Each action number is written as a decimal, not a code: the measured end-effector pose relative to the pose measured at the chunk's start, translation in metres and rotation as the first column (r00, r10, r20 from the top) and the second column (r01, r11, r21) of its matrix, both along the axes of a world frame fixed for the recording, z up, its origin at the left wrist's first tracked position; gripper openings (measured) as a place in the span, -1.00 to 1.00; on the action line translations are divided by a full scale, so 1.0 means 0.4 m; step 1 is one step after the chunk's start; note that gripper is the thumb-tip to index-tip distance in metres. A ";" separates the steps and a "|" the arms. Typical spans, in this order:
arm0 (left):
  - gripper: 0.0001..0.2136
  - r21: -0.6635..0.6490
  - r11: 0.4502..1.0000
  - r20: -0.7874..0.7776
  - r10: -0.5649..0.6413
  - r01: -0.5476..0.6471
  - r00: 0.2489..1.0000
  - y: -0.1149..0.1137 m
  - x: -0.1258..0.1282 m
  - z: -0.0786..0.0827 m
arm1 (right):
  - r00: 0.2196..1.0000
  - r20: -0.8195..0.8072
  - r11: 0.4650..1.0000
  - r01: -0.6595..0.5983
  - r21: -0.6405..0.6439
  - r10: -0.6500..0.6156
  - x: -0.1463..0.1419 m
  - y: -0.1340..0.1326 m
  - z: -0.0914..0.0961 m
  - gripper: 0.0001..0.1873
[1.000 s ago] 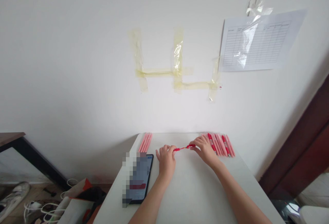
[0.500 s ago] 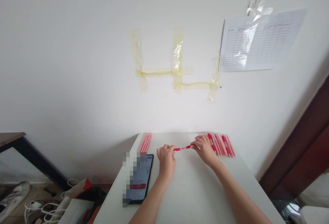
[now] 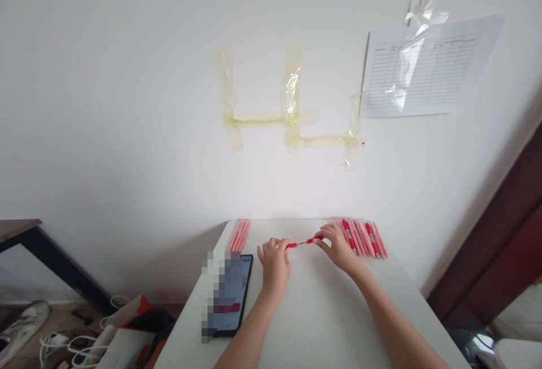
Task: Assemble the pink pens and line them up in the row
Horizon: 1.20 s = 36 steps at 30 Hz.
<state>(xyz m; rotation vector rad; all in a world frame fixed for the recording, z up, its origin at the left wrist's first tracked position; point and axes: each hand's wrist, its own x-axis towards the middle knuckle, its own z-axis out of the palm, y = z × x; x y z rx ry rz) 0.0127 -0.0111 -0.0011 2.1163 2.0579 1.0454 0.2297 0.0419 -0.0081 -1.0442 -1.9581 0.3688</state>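
A red pen (image 3: pixel 302 243) is held level between my two hands, above the white table. My left hand (image 3: pixel 275 261) pinches its left end with closed fingers. At the other end, the fingers of my right hand (image 3: pixel 334 246) grip the red part of the pen. A lighter section shows in the middle; I cannot tell whether the pen is in one piece. Just right of my right hand lies a row of several pink and red pens (image 3: pixel 364 239). A few pink pens (image 3: pixel 240 235) lie side by side at the table's far left corner.
A phone (image 3: pixel 231 295), partly blurred out, lies left of my left forearm on the white table (image 3: pixel 326 324). The wall behind bears yellowed tape (image 3: pixel 293 92) and a printed sheet (image 3: pixel 427 69). Cables (image 3: pixel 71 346) and a shoe (image 3: pixel 29 324) are on the floor at left.
My right fingers have shifted slightly on the pen, and more of its red right end shows. My left hand has hardly moved.
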 end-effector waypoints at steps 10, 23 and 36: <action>-0.77 0.031 0.988 0.034 -0.153 0.152 0.988 -0.003 0.004 -0.011 | 0.822 -0.566 0.916 -0.183 -0.356 -0.055 -0.012 -0.007 0.028 -0.58; -0.74 -0.101 0.974 0.049 -0.201 0.205 0.978 0.000 0.003 -0.032 | 0.291 -0.940 0.842 -0.447 -0.300 -0.180 0.056 0.040 0.010 -0.69; -0.80 -0.167 0.965 0.025 -0.201 0.202 0.979 -0.004 0.003 -0.036 | 0.208 -0.951 0.800 -0.515 -0.307 -0.230 0.078 0.048 0.004 -0.68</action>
